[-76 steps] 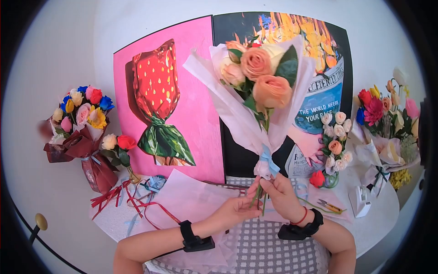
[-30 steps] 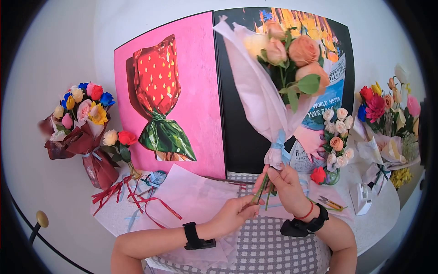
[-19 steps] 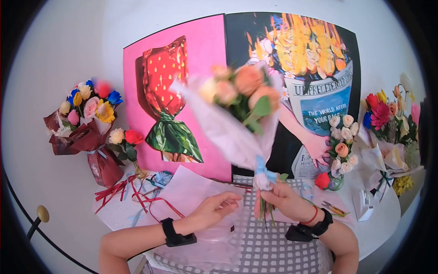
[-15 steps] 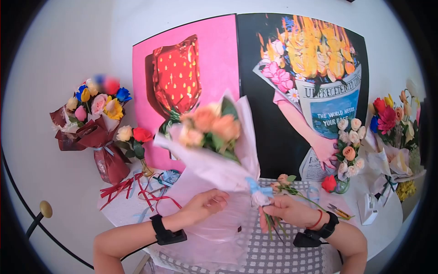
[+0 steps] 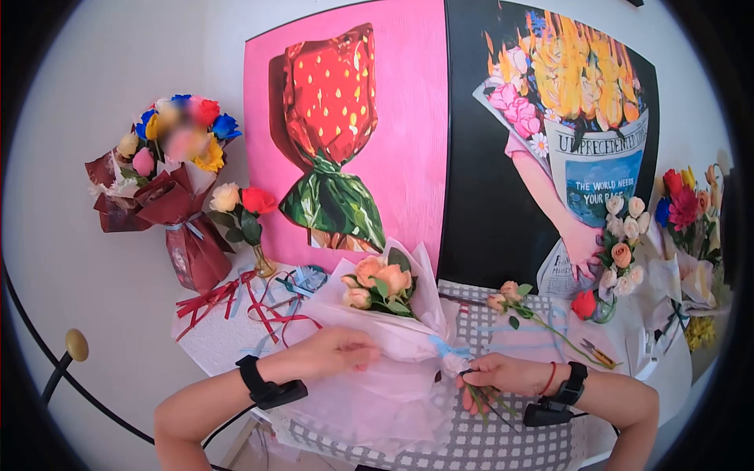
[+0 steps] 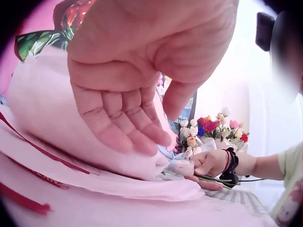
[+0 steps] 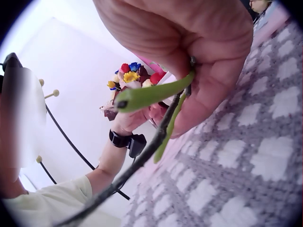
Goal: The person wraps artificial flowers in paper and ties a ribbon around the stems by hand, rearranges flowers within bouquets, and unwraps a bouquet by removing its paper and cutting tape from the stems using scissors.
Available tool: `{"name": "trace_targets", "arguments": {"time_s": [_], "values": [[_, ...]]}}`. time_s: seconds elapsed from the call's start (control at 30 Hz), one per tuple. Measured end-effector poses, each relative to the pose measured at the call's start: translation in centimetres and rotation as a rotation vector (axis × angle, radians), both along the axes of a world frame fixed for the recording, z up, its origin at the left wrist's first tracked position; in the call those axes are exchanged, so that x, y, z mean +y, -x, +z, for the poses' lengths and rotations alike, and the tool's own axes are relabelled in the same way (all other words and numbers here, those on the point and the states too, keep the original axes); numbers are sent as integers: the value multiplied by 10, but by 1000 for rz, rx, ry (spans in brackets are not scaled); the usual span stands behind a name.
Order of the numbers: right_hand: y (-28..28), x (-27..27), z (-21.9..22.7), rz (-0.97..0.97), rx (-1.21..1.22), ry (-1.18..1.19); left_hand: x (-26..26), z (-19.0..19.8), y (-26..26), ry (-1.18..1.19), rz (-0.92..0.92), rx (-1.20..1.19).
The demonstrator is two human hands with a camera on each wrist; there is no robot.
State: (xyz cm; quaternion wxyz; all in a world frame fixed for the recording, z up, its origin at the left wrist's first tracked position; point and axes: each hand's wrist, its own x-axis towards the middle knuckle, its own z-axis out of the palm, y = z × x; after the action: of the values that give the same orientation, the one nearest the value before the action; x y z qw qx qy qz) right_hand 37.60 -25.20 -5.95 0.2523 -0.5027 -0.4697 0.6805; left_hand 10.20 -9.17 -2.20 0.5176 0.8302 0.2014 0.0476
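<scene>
In the head view a bouquet of peach roses (image 5: 382, 282) in pale pink paper lies low over the table, its blooms toward the back left. A blue ribbon bow (image 5: 449, 348) ties its neck. The right hand (image 5: 503, 375) grips the stems just below the bow; green and dark stems (image 7: 156, 137) stick out of that grip in the right wrist view. Over the pink paper hovers the left hand (image 5: 334, 351), fingers loosely bent with nothing held, as its palm (image 6: 137, 61) shows in the left wrist view.
Red ribbons (image 5: 228, 294) and blue ribbons lie at the table's left. A cut rose stem (image 5: 554, 330) and pruning shears (image 5: 601, 353) rest at right, near a small vase of roses (image 5: 620, 255). Wrapped bouquets (image 5: 192, 243) flank two pictures at the back.
The bouquet has come down from upright to lying, blooms swung left. My left hand has let go of the stems and moved left; the right hand has lowered with them. The view has shifted.
</scene>
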Motion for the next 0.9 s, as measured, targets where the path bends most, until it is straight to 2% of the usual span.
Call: {"name": "trace_targets", "arguments": {"time_s": [0.07, 0.13, 0.17, 0.2, 0.27, 0.33, 0.4, 0.47, 0.57, 0.63, 0.67, 0.73, 0.83, 0.9], "values": [[10, -4, 6, -73, -72, 10, -1, 5, 1, -63, 33, -16], [15, -4, 9, -138, -144, 22, -13, 18, 1, -416, 224, -79], [14, -3, 9, -98, -290, -67, -10, 13, 1, -532, 212, -180], [14, -3, 8, -58, -436, -159, -9, 11, 1, -527, 213, -176], [13, -5, 9, -43, -459, -203, -9, 10, 1, -678, 194, -132], [12, -5, 13, -12, -480, -270, -9, 12, 3, -653, 198, -135], [8, -6, 21, 59, -747, -370, -5, 18, 10, -653, 225, -137], [6, -7, 30, 68, -778, -377, 9, 20, 22, -520, 315, -268], [0, -12, 42, 30, -891, -470, 57, 13, 49, -364, 604, -617], [-9, -16, 38, -154, -667, -453, 91, 18, 76, -414, 799, -828], [-13, -17, 39, -146, -663, -454, 110, 18, 94, -411, 875, -923], [-19, -18, 40, -180, -580, -443, 130, 28, 119, -307, 1285, -925], [-22, -20, 47, -182, -599, -485, 163, 27, 151, -254, 1394, -1036], [-18, -23, 57, -185, -675, -525, 191, 18, 166, -464, 1422, -1059]]}}
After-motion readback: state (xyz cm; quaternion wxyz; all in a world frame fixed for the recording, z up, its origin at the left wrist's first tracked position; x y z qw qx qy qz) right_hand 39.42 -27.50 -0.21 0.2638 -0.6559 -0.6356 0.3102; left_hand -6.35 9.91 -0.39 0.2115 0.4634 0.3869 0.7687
